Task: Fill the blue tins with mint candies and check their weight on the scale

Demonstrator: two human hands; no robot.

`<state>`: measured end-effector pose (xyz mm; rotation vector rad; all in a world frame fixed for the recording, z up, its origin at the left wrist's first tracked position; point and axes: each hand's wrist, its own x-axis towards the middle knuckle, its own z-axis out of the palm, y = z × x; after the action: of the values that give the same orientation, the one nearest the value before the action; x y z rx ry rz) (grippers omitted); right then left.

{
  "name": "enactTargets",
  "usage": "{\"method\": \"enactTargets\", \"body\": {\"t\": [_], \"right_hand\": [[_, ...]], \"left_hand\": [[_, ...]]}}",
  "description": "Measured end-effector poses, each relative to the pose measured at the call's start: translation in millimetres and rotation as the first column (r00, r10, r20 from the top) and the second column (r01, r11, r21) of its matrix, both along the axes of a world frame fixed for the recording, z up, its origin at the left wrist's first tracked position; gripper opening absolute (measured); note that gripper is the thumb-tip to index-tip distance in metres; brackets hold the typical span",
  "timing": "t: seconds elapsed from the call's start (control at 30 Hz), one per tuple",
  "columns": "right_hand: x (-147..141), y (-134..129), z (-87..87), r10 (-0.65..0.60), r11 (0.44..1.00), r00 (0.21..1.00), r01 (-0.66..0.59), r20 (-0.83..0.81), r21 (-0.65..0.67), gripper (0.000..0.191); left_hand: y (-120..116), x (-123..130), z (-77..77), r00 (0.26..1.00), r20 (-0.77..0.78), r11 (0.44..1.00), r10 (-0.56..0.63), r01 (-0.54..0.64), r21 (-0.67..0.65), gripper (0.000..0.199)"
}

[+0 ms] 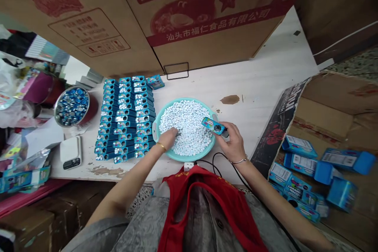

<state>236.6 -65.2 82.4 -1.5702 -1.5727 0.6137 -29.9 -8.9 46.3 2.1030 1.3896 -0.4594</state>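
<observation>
A round turquoise basin (pixel 157 120) holds a heap of small white pieces (pixel 189 116). My left hand (pixel 168 138) reaches over its left rim, fingertips in the white pieces; a small dark thing shows at the fingertips, too small to name. My right hand (pixel 233 141) grips a small blue box (pixel 213 125) over the basin's right rim. The box is tilted, with a dark round opening facing up. Left of the basin, similar blue boxes (pixel 125 118) stand in three columns, many with white pieces showing in their openings. Another blue box (pixel 155 82) lies behind them.
A metal bowl of shiny blue-silver pieces (pixel 72 106) and a white scale (pixel 71 152) are at left. Large cardboard boxes (pixel 206 47) stand behind. An open carton (pixel 321 110) with blue boxes is at right. A black cable (pixel 217 157) runs near my right arm.
</observation>
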Motion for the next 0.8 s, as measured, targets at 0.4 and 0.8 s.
{"method": "enactTargets", "body": {"t": [0.4,0.8], "right_hand": [[3.2,-1.5,-6.9,-0.047,0.998,0.999,0.047,0.015,-0.049,0.029],[-25.6,4.8,-8.5,0.166,0.981,0.979,-0.177,0.12,0.084,0.043]], "left_hand": [[-0.8,0.4,11.6,0.92,0.387,0.998,0.065,-0.058,-0.03,0.032],[28.7,44.2,153.7,0.934,0.026,0.934,-0.357,0.356,0.036,0.017]]}}
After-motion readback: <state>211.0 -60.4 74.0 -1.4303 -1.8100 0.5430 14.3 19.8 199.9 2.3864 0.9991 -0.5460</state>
